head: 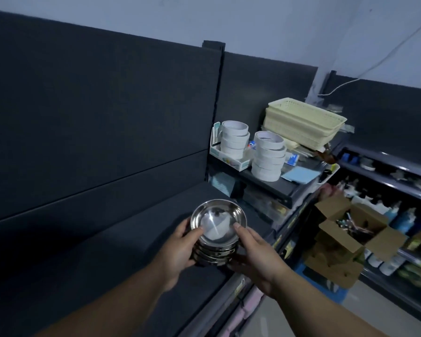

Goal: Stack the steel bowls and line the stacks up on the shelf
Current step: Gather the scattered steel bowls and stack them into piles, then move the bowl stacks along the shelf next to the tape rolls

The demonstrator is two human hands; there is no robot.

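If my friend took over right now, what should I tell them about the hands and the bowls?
Left hand: grips the left side of the stack of steel bowls, thumb on the top rim.
Right hand: holds the right side, thumb on the rim.
Stack: at the shelf, near its front edge; I cannot tell if it rests there.
Done: one stack is built.
Left: set it down and line it up; no other stack is in view.

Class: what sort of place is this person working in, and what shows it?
Probably a small shop: dark display shelves holding rows of bottles, stacked tape rolls and baskets, plus an open cardboard box.
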